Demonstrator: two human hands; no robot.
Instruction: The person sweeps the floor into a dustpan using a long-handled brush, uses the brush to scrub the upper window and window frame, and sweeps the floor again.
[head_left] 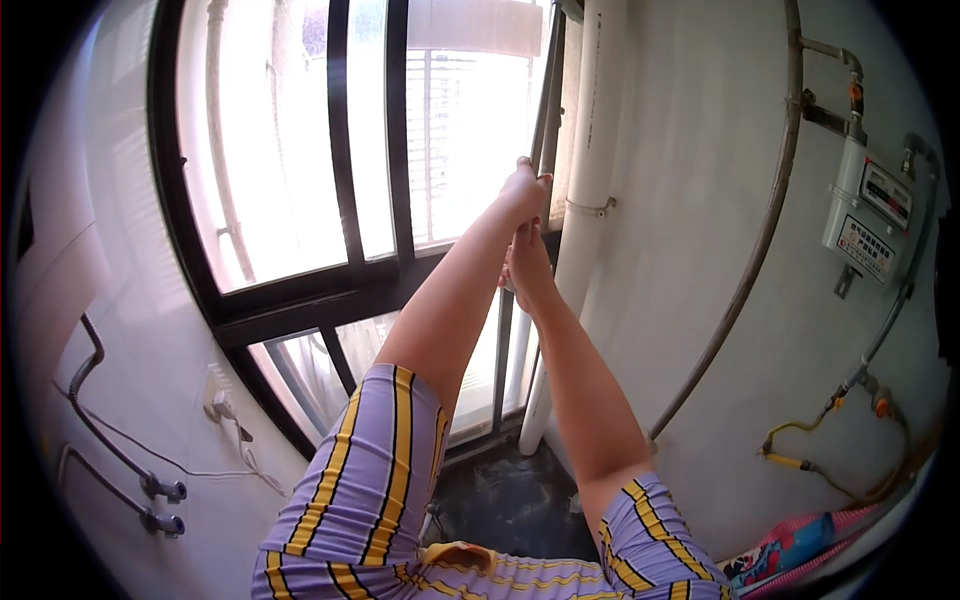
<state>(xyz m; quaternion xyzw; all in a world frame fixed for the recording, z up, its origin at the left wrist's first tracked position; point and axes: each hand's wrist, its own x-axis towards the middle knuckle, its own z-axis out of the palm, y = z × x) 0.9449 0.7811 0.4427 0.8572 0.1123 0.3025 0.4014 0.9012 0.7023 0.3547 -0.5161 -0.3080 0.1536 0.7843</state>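
Both my arms reach forward to the right side of the window (400, 130). My left hand (524, 195) is the higher one, its fingers curled beside the dark window frame edge. Just below it, my right hand (526, 262) is closed too, the two hands almost touching. A thin dark upright bar (543, 120) rises above my left hand; I cannot tell whether it is a pole in my grip or part of the frame. Bright backlight and the fingers themselves hide what the hands hold. A white drainpipe (590, 150) runs close to the right of both hands.
A gas meter (868, 215) and a brown pipe (770, 230) are on the right wall. Metal hoses (90, 400) and a plugged socket (222, 402) are on the left. Dark floor (510, 500) lies below, with a colourful printed cloth (790, 550) at lower right.
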